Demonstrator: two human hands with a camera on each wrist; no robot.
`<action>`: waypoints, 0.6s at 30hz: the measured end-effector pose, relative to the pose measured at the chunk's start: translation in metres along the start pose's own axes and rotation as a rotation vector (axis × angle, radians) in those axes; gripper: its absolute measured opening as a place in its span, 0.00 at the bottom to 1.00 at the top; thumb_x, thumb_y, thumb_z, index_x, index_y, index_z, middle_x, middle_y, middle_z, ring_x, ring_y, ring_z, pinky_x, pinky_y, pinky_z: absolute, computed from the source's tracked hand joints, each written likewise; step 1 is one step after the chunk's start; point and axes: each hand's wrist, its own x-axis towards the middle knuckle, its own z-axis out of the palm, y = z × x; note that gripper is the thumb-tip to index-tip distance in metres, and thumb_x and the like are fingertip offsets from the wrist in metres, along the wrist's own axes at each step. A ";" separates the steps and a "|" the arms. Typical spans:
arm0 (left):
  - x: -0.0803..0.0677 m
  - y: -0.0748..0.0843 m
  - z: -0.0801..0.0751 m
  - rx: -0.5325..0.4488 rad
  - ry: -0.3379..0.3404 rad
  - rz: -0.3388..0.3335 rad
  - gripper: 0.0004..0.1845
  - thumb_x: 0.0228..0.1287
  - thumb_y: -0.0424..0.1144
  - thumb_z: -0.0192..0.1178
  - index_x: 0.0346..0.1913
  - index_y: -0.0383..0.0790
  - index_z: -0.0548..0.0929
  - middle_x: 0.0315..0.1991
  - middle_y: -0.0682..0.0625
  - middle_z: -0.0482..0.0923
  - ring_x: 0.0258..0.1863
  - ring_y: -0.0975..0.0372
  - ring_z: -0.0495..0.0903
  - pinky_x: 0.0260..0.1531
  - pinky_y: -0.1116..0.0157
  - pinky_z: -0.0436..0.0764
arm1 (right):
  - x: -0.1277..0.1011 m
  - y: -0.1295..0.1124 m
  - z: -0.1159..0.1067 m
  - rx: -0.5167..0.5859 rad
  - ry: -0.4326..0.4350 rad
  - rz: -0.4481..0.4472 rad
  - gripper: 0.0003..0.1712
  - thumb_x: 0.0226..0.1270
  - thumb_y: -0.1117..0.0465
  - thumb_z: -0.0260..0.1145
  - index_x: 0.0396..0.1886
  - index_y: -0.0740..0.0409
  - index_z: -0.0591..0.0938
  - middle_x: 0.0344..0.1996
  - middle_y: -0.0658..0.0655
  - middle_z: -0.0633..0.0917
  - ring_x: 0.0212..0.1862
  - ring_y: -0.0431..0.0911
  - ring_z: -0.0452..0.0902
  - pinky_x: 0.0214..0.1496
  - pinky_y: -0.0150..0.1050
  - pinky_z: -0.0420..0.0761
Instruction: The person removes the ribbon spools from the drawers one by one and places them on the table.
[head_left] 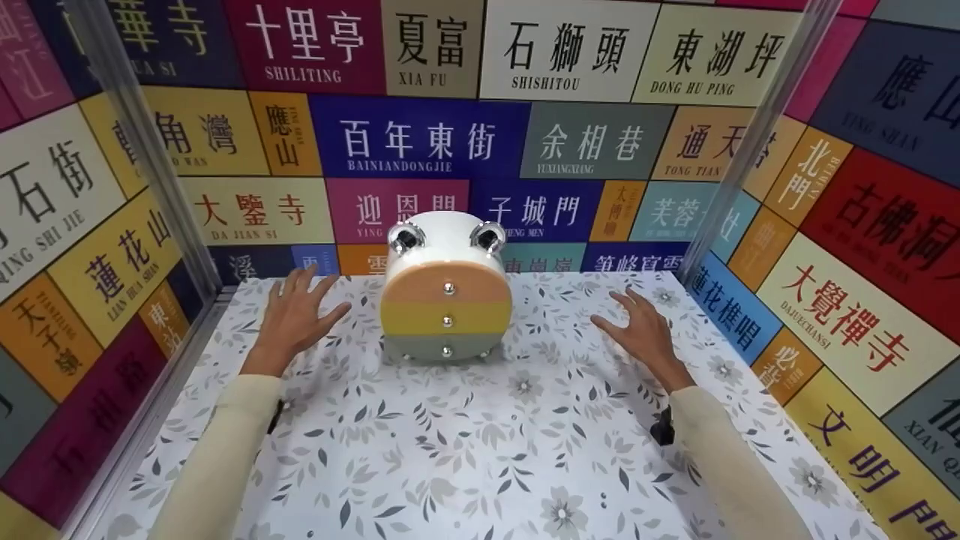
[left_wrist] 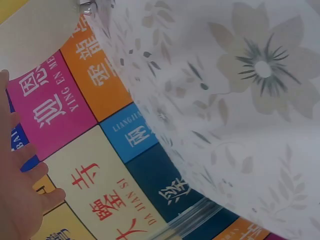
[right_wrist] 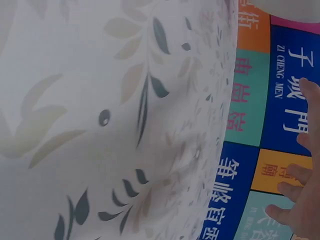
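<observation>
Striped box (head_left: pixel 448 311) stands on the flowered surface (head_left: pixel 450 465); we have our left hand (head_left: pixel 294 321) at its nine o'clock, right hand (head_left: pixel 643 328) at three, fingers spread.

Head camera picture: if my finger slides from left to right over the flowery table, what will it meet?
The person's left grip → the white box with the striped front → the person's right grip.
</observation>
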 end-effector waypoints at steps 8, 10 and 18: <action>0.015 0.014 -0.016 0.024 0.063 0.040 0.37 0.73 0.64 0.58 0.78 0.50 0.69 0.79 0.37 0.57 0.78 0.40 0.54 0.73 0.32 0.52 | 0.008 -0.022 -0.002 0.014 0.036 -0.057 0.45 0.66 0.31 0.69 0.74 0.51 0.76 0.76 0.66 0.68 0.74 0.67 0.64 0.67 0.72 0.66; 0.018 0.017 -0.017 0.028 0.082 0.058 0.37 0.73 0.63 0.59 0.77 0.51 0.70 0.79 0.38 0.58 0.77 0.41 0.55 0.72 0.32 0.53 | 0.009 -0.027 -0.003 0.013 0.040 -0.066 0.45 0.66 0.31 0.69 0.74 0.50 0.76 0.76 0.66 0.68 0.74 0.67 0.64 0.67 0.71 0.66; 0.024 0.023 -0.023 0.029 0.113 0.088 0.36 0.72 0.62 0.61 0.77 0.52 0.70 0.78 0.38 0.60 0.76 0.41 0.58 0.71 0.32 0.57 | 0.013 -0.042 -0.001 0.044 0.057 -0.122 0.42 0.66 0.33 0.71 0.73 0.48 0.78 0.67 0.63 0.77 0.66 0.63 0.73 0.60 0.65 0.75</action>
